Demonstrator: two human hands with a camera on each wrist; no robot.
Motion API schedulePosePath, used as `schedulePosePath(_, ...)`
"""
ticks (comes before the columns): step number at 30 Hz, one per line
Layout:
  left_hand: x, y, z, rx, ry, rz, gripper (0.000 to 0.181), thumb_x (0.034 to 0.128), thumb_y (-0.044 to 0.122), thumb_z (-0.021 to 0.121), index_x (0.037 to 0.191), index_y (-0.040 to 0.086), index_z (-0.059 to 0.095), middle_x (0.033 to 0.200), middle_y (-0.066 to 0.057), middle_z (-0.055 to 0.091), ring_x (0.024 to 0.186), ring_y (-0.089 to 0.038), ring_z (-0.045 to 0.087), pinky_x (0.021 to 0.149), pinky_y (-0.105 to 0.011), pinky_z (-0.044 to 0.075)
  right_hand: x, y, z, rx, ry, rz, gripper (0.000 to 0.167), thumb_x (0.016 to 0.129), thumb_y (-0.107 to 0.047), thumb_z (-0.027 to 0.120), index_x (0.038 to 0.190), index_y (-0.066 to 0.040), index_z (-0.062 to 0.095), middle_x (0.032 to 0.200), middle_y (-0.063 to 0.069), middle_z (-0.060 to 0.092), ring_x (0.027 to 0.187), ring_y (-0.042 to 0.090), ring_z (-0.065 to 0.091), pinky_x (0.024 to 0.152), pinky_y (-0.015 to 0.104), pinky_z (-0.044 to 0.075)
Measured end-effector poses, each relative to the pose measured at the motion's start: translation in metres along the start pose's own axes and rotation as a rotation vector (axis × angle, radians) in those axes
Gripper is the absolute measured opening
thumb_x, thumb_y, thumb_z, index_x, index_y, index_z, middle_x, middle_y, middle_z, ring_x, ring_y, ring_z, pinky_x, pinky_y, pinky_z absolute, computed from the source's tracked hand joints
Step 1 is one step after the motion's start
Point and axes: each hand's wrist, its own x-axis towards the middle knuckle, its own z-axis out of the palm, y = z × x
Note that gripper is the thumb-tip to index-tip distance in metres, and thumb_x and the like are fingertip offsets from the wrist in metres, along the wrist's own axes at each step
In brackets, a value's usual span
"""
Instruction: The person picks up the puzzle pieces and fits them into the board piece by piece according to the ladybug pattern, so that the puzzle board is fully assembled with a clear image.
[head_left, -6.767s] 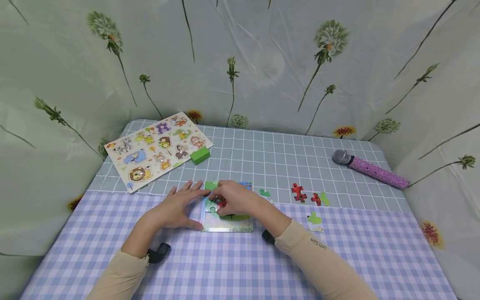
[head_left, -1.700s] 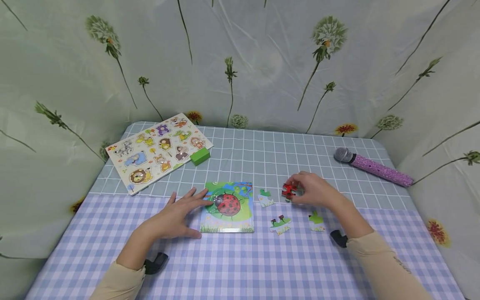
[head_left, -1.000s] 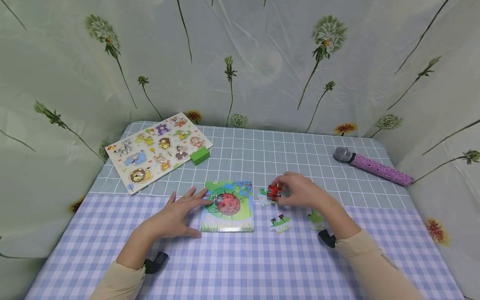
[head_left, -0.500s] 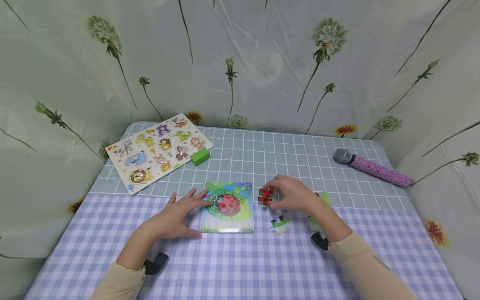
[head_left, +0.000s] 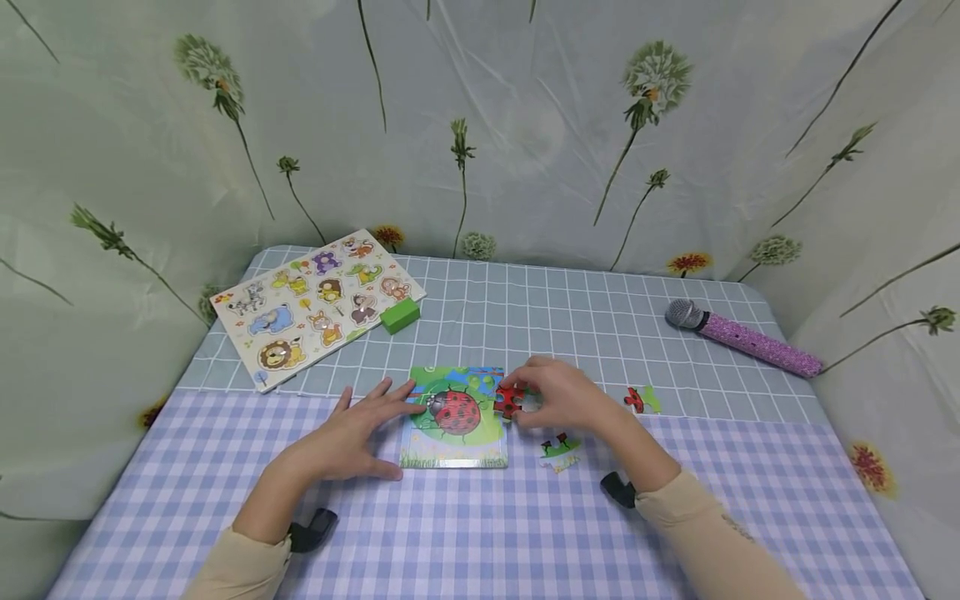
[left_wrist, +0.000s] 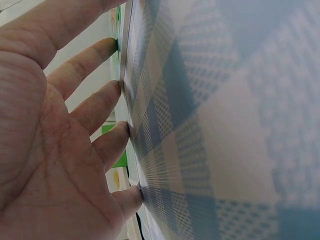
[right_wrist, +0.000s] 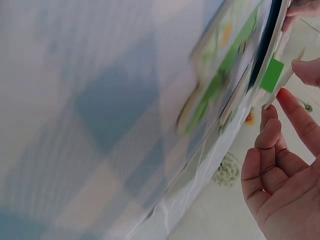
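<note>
In the head view, a square board (head_left: 450,454) with a ladybug picture lies at the middle of the table. My left hand (head_left: 352,433) has its fingers spread, the fingertips touching the board's left edge. My right hand (head_left: 558,396) pinches a red, black-spotted puzzle piece (head_left: 507,402) at the board's right edge. The right wrist view shows the piece edge-on (right_wrist: 287,77) between thumb and fingers of the right hand (right_wrist: 287,170), above the cloth. Spread fingers of the left hand (left_wrist: 65,130) meet the table in the left wrist view.
Right of the board lies a green puzzle piece with flowers (head_left: 561,452); a red-and-green piece (head_left: 642,400) is farther right. Another piece is partly behind the right hand. An animal board (head_left: 300,287) and green block (head_left: 401,316) stand back left, a pink microphone (head_left: 757,342) back right.
The right hand has picked up the red piece from the right and carried it leftward to the board. Earlier it was over the board, which now shows the ladybug uncovered. The left hand has stayed at the left edge.
</note>
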Motion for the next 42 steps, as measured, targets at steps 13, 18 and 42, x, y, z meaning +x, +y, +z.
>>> schedulePosePath(13, 0.0, 0.002, -0.001, -0.007, 0.001, 0.008, 0.085, 0.0762, 0.036, 0.097, 0.152, 0.03, 0.06, 0.178, -0.006, 0.031, 0.165, -0.05, 0.019, 0.119, -0.089, -0.001, 0.018, -0.023, 0.015, -0.026, 0.001, -0.09, 0.043, 0.081, -0.025, 0.079, 0.123, -0.019, 0.08, 0.102, -0.006, 0.069, 0.085, 0.008, 0.057, 0.074, 0.025, 0.051)
schedulePosePath(18, 0.001, 0.001, -0.001, -0.014, -0.003, 0.003, 0.085, 0.0767, 0.036, 0.097, 0.153, 0.031, 0.06, 0.178, -0.006, 0.031, 0.165, -0.05, 0.018, 0.119, -0.088, -0.002, 0.026, -0.032, 0.019, -0.025, -0.019, -0.106, 0.044, 0.08, -0.025, 0.081, 0.123, -0.019, 0.08, 0.1, -0.004, 0.068, 0.083, 0.009, 0.055, 0.073, 0.025, 0.05)
schedulePosePath(42, 0.001, -0.003, 0.001, 0.003, -0.001, 0.003, 0.087, 0.0763, 0.037, 0.097, 0.154, 0.032, 0.058, 0.179, -0.003, 0.03, 0.166, -0.047, 0.018, 0.12, -0.088, -0.001, 0.048, -0.049, 0.031, -0.146, -0.065, -0.185, 0.048, 0.078, -0.027, 0.085, 0.124, -0.015, 0.081, 0.105, 0.0, 0.074, 0.081, 0.009, 0.057, 0.078, 0.029, 0.051)
